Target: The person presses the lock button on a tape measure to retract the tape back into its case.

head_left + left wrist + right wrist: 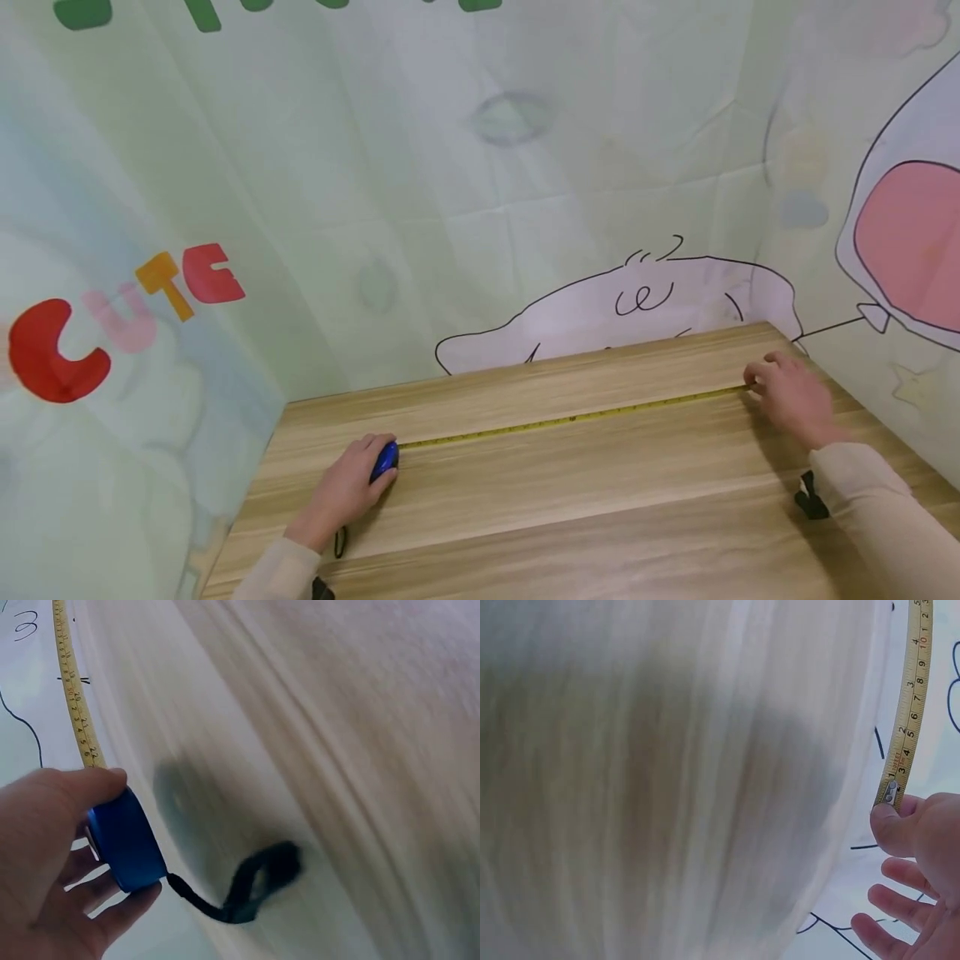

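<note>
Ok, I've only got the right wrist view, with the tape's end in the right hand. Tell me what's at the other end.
Observer: The left hand holds a blue tape case there.
Operator: Report anything attached to it.
Observer: Yes, the left wrist view shows a black strap on the case's lower corner.
Operator: Now give me the run between the hands.
Observer: In the head view, the yellow tape looks straight all the way from the case to the right hand, seen against the wooden tabletop.
</note>
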Demonstrator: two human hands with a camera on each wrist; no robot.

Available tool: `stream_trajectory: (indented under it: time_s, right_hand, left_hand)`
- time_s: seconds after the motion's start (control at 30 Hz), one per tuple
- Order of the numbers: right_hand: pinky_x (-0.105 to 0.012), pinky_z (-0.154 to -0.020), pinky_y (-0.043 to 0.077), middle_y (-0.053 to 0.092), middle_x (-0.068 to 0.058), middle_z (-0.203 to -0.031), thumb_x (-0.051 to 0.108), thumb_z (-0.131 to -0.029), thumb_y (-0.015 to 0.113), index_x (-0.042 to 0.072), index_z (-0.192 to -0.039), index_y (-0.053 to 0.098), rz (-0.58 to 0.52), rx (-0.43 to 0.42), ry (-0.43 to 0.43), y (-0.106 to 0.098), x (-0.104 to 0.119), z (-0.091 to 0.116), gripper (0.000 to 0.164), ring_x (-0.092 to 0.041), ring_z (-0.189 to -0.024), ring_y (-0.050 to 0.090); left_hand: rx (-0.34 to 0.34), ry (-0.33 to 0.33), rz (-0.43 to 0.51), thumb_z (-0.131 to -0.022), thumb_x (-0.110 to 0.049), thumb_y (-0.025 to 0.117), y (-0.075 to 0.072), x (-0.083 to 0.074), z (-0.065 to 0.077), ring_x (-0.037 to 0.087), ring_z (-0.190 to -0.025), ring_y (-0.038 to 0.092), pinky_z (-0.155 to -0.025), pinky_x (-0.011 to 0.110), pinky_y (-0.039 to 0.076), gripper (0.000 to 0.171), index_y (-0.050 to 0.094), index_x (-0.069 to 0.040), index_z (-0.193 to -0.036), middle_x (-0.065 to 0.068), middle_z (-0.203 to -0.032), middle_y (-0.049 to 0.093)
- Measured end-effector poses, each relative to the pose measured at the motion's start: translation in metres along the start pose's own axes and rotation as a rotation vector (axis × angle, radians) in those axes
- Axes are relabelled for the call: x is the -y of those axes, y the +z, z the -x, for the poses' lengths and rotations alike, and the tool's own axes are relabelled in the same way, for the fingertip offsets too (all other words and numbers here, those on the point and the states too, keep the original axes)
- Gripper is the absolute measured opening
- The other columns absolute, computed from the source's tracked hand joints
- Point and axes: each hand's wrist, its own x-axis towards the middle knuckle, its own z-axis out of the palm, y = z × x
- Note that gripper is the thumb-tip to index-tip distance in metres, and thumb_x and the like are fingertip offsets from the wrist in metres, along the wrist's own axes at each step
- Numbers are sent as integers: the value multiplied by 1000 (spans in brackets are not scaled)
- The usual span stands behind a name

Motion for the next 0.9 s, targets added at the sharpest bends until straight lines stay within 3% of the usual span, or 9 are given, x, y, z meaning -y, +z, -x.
stream_trajectory:
  time_s: [0.3, 0.47, 0.67, 0.9]
  right_hand:
    - [-69, -65, 49, 57, -36, -118, -5, -90, 75, 8, -93, 70, -3, -34, -26, -16, -6, 2, 15, -59, -98, 57]
    - [-70, -62, 47, 56, -39, -122, -5, -91, 75, 9, -93, 69, -18, -48, -42, -24, -8, 1, 16, -63, -100, 55]
    - [-68, -61, 47, 56, -36, -122, -5, -93, 74, 9, -95, 68, -15, -66, -58, -33, -7, -2, 16, -62, -100, 55]
    - [-70, -67, 47, 52, -37, -130, 0, -97, 72, 6, -98, 69, -8, -1, 3, -39, -5, 2, 6, -62, -107, 51]
  left_hand:
    - [-54, 64, 75, -98, -13, 76, -18, -4, 6, 41, -117, 64, -93, 58, 57, 44, 61, -2, -138, 19, -130, 64]
    - [-79, 142, 91, -99, -13, 75, -26, -4, 9, 37, -115, 66, -90, 55, 58, 45, 61, -6, -140, 15, -128, 64]
    - [-113, 212, 44, -99, -14, 76, -35, -8, 11, 33, -112, 66, -87, 53, 58, 35, 68, -14, -134, 9, -124, 64]
    - [-65, 209, -46, -102, -17, 73, -34, -11, 17, 31, -112, 64, -84, 50, 58, 28, 73, -18, -130, 8, -125, 63]
